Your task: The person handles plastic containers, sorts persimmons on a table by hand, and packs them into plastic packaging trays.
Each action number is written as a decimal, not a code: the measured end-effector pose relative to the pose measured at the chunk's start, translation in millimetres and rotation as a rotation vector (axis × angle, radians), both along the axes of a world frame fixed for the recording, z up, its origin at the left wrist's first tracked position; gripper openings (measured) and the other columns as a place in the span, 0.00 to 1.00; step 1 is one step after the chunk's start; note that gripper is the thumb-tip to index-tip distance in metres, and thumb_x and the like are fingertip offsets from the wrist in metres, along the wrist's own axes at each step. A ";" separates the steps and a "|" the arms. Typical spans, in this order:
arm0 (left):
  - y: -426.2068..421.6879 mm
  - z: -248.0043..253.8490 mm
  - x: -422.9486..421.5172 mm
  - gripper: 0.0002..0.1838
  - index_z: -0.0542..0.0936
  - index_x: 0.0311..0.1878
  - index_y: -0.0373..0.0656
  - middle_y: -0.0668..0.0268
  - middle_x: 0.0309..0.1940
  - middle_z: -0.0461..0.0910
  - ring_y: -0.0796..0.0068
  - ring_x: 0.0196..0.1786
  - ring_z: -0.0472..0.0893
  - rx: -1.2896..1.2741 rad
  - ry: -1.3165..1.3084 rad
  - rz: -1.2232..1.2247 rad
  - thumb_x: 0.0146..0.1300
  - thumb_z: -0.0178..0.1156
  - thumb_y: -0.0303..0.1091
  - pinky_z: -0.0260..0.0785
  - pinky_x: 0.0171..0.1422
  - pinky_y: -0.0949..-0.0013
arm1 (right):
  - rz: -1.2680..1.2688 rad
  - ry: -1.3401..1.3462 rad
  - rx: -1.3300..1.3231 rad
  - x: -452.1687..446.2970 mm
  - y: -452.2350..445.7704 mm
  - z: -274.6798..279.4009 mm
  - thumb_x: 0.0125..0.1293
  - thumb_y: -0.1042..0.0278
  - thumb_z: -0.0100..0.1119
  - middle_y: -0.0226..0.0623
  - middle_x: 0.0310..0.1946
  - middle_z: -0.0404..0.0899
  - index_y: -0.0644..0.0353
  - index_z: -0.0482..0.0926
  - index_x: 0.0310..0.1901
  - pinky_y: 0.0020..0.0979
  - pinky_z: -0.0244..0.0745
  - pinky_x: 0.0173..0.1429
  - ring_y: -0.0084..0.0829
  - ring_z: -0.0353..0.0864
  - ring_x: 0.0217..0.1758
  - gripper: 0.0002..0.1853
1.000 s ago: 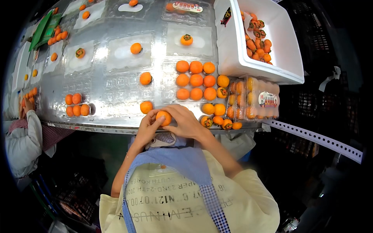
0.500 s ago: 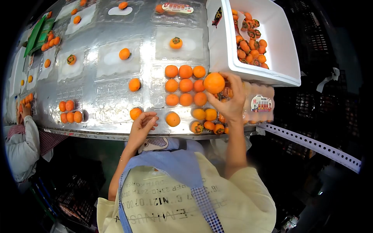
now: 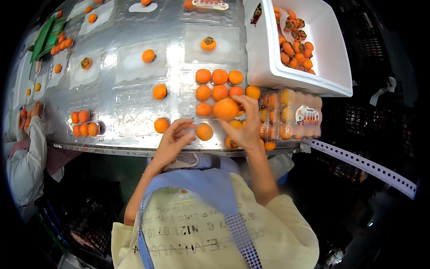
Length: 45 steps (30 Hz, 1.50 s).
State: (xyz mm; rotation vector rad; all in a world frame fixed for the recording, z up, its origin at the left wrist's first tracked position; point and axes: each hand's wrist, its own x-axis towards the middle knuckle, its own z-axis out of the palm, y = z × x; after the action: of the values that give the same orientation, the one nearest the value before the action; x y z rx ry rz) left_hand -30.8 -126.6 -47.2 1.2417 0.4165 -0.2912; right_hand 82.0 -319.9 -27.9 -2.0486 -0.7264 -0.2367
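Between the thumb and fingers of my right hand [image 3: 245,127] is an orange persimmon [image 3: 225,109], held just above the front of a clear plastic tray [image 3: 186,96]. Rows of persimmons [image 3: 220,93] fill that tray's right part. My left hand [image 3: 176,140] is open, fingers apart, beside a loose persimmon [image 3: 204,132] near the table edge; I cannot tell whether it touches it. Another persimmon [image 3: 161,125] lies just behind my left fingers. Several loose persimmons are partly hidden under my right hand, one of them showing its calyx [image 3: 231,143].
A white foam box [image 3: 298,80] of persimmons stands at the back right. Lidded clear packs [image 3: 307,114] sit in front of it. More trays [image 3: 134,67] with single persimmons cover the metal table [image 3: 172,22]. At far left, a co-worker's sleeve [image 3: 31,152] and hands reach over the table.
My right hand has brought the persimmon left and slightly down, over the tray's front. My left hand has moved right and up a little. The whole view has shifted slightly.
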 end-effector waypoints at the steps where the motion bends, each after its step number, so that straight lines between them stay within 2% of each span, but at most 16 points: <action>1: -5.9 13.0 4.3 0.22 0.67 0.59 0.39 0.62 0.53 0.74 0.77 0.44 0.78 -0.040 -0.051 -0.001 0.62 0.58 0.28 0.70 0.47 0.74 | 0.030 -0.033 0.003 -4.7 5.2 -0.1 0.42 0.73 0.74 0.42 0.48 0.72 0.58 0.71 0.53 0.38 0.70 0.52 0.43 0.72 0.50 0.33; 4: -18.7 31.1 16.5 0.27 0.66 0.60 0.40 0.62 0.51 0.75 0.79 0.44 0.78 -0.056 -0.261 0.063 0.58 0.62 0.23 0.70 0.49 0.74 | 0.242 -0.091 0.017 -17.5 18.0 -0.7 0.43 0.73 0.73 0.42 0.48 0.71 0.58 0.71 0.53 0.38 0.70 0.51 0.43 0.72 0.49 0.32; 5: -16.2 26.7 15.4 0.27 0.66 0.61 0.39 0.60 0.52 0.75 0.77 0.47 0.78 -0.012 -0.221 0.017 0.57 0.61 0.21 0.71 0.49 0.74 | 0.271 -0.110 0.023 -22.5 20.8 -1.0 0.43 0.73 0.73 0.42 0.49 0.72 0.59 0.70 0.54 0.37 0.70 0.50 0.42 0.73 0.47 0.32; 11: -4.6 13.0 0.5 0.26 0.65 0.62 0.36 0.60 0.53 0.75 0.75 0.51 0.77 -0.335 -0.200 0.073 0.59 0.58 0.20 0.72 0.52 0.72 | 0.244 0.317 0.257 -35.3 22.7 6.2 0.43 0.70 0.74 0.41 0.49 0.72 0.59 0.70 0.55 0.32 0.71 0.46 0.37 0.73 0.44 0.35; 14: -4.1 6.8 -5.3 0.25 0.66 0.61 0.36 0.60 0.52 0.75 0.75 0.51 0.77 -0.326 -0.163 0.080 0.60 0.58 0.23 0.72 0.52 0.72 | 0.313 0.295 0.151 -34.2 20.3 4.3 0.43 0.68 0.74 0.41 0.48 0.72 0.59 0.71 0.55 0.31 0.72 0.45 0.38 0.73 0.44 0.34; 17: -6.3 0.7 -6.0 0.25 0.66 0.61 0.36 0.61 0.51 0.76 0.75 0.51 0.77 -0.227 -0.079 0.036 0.61 0.58 0.25 0.72 0.53 0.71 | 0.372 0.066 0.003 -34.6 21.6 8.3 0.44 0.66 0.73 0.40 0.47 0.72 0.59 0.74 0.53 0.32 0.73 0.45 0.39 0.74 0.45 0.31; 20: -6.9 -3.5 -6.1 0.25 0.66 0.61 0.37 0.62 0.50 0.77 0.77 0.50 0.77 -0.149 -0.008 -0.018 0.61 0.59 0.25 0.71 0.53 0.73 | 0.335 0.171 -0.022 -43.7 16.2 -7.7 0.45 0.65 0.72 0.39 0.46 0.72 0.58 0.75 0.51 0.35 0.73 0.47 0.41 0.75 0.46 0.29; 21: -8.2 -5.3 -7.1 0.24 0.67 0.61 0.38 0.63 0.49 0.77 0.78 0.46 0.77 -0.111 -0.017 -0.013 0.61 0.59 0.27 0.71 0.49 0.75 | 0.320 0.183 -0.017 -45.1 12.8 -4.8 0.46 0.66 0.71 0.39 0.44 0.73 0.59 0.75 0.50 0.36 0.72 0.48 0.42 0.76 0.46 0.27; 24: -6.8 -0.7 -4.6 0.23 0.67 0.61 0.39 0.61 0.50 0.76 0.77 0.43 0.77 -0.001 0.004 0.001 0.63 0.57 0.31 0.70 0.48 0.74 | 0.160 0.132 -0.117 -41.6 -11.3 -9.6 0.47 0.68 0.69 0.40 0.41 0.74 0.59 0.74 0.50 0.37 0.72 0.49 0.43 0.75 0.47 0.25; 25: -8.3 1.1 -2.3 0.21 0.69 0.58 0.38 0.62 0.47 0.78 0.78 0.39 0.76 0.050 0.018 0.041 0.65 0.57 0.34 0.69 0.43 0.75 | 0.063 0.090 -0.145 -38.3 -21.3 -13.6 0.48 0.70 0.67 0.42 0.40 0.75 0.59 0.74 0.49 0.39 0.71 0.49 0.44 0.75 0.46 0.23; 30: -0.7 -12.0 -3.1 0.14 0.73 0.53 0.39 0.64 0.42 0.79 0.79 0.38 0.77 0.055 0.053 0.048 0.66 0.56 0.33 0.69 0.43 0.75 | -0.183 0.047 -0.496 -15.3 -72.8 -17.2 0.45 0.71 0.67 0.41 0.40 0.75 0.60 0.73 0.50 0.39 0.68 0.54 0.43 0.72 0.47 0.26; 33: -1.2 -13.3 -3.3 0.14 0.74 0.52 0.40 0.64 0.42 0.79 0.79 0.38 0.77 0.045 0.062 0.042 0.65 0.57 0.33 0.69 0.42 0.76 | -0.099 -0.011 -0.658 -8.1 -87.9 -22.3 0.43 0.71 0.69 0.43 0.41 0.75 0.61 0.72 0.52 0.40 0.66 0.54 0.44 0.71 0.47 0.30; 36: -2.4 -11.5 -2.7 0.13 0.74 0.51 0.40 0.65 0.41 0.80 0.80 0.37 0.77 0.049 0.063 0.035 0.65 0.58 0.33 0.69 0.42 0.76 | -0.025 -0.031 -0.700 -2.1 -92.7 -25.1 0.46 0.73 0.65 0.41 0.41 0.76 0.62 0.72 0.51 0.38 0.64 0.58 0.41 0.72 0.47 0.27; 39: -2.4 -12.2 -3.1 0.13 0.74 0.50 0.40 0.65 0.40 0.80 0.80 0.37 0.77 0.054 0.068 0.042 0.65 0.58 0.33 0.69 0.42 0.76 | -0.029 0.038 -0.667 5.3 -93.7 -25.9 0.47 0.74 0.64 0.40 0.42 0.77 0.62 0.72 0.51 0.38 0.65 0.57 0.41 0.72 0.48 0.25; 45: 2.2 -15.4 -7.0 0.12 0.75 0.50 0.40 0.66 0.39 0.80 0.80 0.37 0.77 0.057 0.071 0.115 0.65 0.58 0.33 0.69 0.42 0.77 | -0.078 -0.076 -0.552 9.1 -90.4 -34.3 0.50 0.77 0.60 0.39 0.43 0.78 0.63 0.76 0.46 0.37 0.69 0.53 0.40 0.74 0.47 0.18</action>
State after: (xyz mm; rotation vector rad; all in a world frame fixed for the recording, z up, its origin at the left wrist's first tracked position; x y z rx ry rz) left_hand -37.8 -124.5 -62.6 1.2603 0.5585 -0.2263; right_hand 91.1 -410.3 -62.2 -2.6056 -0.8238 -0.1702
